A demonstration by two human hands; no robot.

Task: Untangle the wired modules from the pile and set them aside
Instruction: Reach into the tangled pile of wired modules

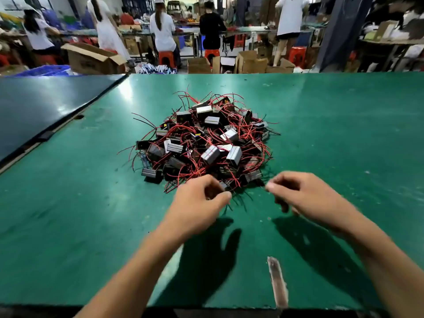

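Note:
A pile of small black and silver modules (204, 138) with tangled red and black wires lies in the middle of the green table (80, 214). My left hand (197, 203) hovers at the pile's near edge, thumb and fingers pinched around a small module and its wires. My right hand (305, 193) is just right of it, fingers curled, thumb and forefinger pinched together on what looks like a thin dark wire from the pile. Motion blur hides the exact grip of both hands.
A worn scrape (277, 281) marks the table near its front edge. A dark blue table (41, 104) adjoins at the left. Beyond the far edge are open cardboard boxes (91, 58), red stools and several people working at benches.

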